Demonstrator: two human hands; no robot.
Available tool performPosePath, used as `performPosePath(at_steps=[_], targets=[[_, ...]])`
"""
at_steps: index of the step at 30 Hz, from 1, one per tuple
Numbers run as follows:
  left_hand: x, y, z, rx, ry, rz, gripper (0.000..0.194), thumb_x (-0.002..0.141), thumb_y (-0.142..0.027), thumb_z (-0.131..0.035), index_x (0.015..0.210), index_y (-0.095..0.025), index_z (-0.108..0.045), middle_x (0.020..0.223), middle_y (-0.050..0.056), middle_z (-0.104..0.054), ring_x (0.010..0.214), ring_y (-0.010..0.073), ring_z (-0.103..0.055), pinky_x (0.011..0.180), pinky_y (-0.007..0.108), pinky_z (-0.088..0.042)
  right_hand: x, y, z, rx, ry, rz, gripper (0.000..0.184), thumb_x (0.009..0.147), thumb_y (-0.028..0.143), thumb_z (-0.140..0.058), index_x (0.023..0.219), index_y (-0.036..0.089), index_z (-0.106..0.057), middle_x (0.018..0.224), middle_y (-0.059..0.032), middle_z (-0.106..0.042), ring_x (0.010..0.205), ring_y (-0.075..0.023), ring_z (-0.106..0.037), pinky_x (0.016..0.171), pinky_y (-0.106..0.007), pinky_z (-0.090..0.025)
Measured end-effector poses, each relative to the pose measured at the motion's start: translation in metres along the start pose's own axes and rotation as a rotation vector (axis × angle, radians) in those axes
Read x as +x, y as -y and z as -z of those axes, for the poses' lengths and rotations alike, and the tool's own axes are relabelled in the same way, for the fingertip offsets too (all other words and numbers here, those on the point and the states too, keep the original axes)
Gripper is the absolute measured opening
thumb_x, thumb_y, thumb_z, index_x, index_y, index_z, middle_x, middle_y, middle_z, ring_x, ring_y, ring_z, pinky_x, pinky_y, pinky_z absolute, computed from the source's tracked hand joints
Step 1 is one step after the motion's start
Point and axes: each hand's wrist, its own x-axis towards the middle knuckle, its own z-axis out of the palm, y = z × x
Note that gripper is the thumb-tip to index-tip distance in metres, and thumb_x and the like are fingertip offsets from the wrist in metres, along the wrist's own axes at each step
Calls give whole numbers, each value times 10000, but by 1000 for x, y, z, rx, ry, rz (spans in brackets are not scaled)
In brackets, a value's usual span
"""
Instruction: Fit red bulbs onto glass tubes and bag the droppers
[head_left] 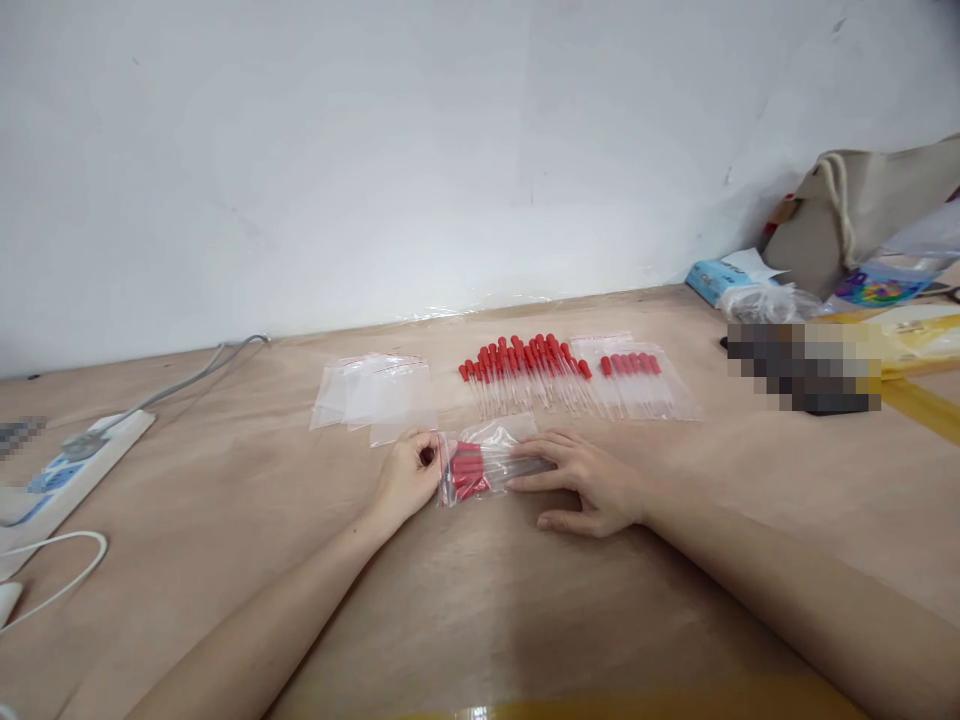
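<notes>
A clear zip bag (499,435) with several red-bulbed droppers (469,470) inside lies flat on the table, bulbs toward the left. My left hand (411,472) pinches the bag at its zip edge, thumb and finger closed. Resting over the other end of the bag, my right hand (589,482) has its fingers stretched out and spread, touching the plastic. Beyond the hands is a pile of loose droppers (525,365) with red rubber bulbs and clear tubes. To its right, a filled zip bag (675,398) holds a row of droppers. Several flat zip bags (375,390) overlap at the left.
A white power strip (112,440) with a grey cable (202,375) lies at the left. At the back right are a blue tissue pack (712,280), a beige bag (810,220), crumpled plastic and a blurred dark object (802,370). A white wall stands behind the brown table (225,500).
</notes>
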Motion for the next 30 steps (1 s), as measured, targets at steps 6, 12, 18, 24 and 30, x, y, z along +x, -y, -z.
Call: performPosePath(at_steps=[6, 12, 18, 24, 30], targets=[[-1, 4, 14, -222, 164, 1, 273, 830, -350, -460, 923, -152, -624, 864, 49, -635, 795, 162, -569, 738, 284, -446, 1, 0, 1, 3, 32, -19, 564, 774, 465, -524, 1276, 222, -439, 1322, -128, -397, 1191, -251, -376, 990, -459, -249], [-8, 8, 13, -78, 140, -57, 396, 767, -328, -552, 1132, -174, -533, 790, 23, -557, 683, 129, -520, 609, 247, -438, 2, 2, 5, -1, 59, -41, 558, 781, 480, -511, 1282, 247, -428, 1360, -105, -358, 1237, -256, -323, 1019, -477, -191], [-10, 2, 17, -34, 144, -99, 201, 773, -337, -551, 713, -152, -605, 870, 54, -555, 775, 149, -534, 679, 269, -437, 1, 1, 3, -3, 78, -76, 680, 778, 516, -494, 1353, 206, -305, 1375, -126, -335, 1251, -255, -305, 1026, -465, -193], [-14, -7, 18, -120, 257, -94, 206, 756, -335, -581, 666, -168, -660, 1036, 76, -555, 965, 194, -529, 859, 319, -410, 1, -1, 1, -12, 78, -60, 663, 785, 514, -486, 1345, 198, -324, 1375, -133, -333, 1254, -254, -299, 1031, -468, -179], [-15, -4, 12, -87, 205, -68, 258, 779, -343, -549, 613, -165, -634, 978, 67, -565, 914, 182, -542, 808, 305, -421, 1, -1, 1, -5, 56, -33, 597, 779, 484, -512, 1310, 241, -387, 1383, -113, -322, 1244, -256, -311, 1018, -472, -203]])
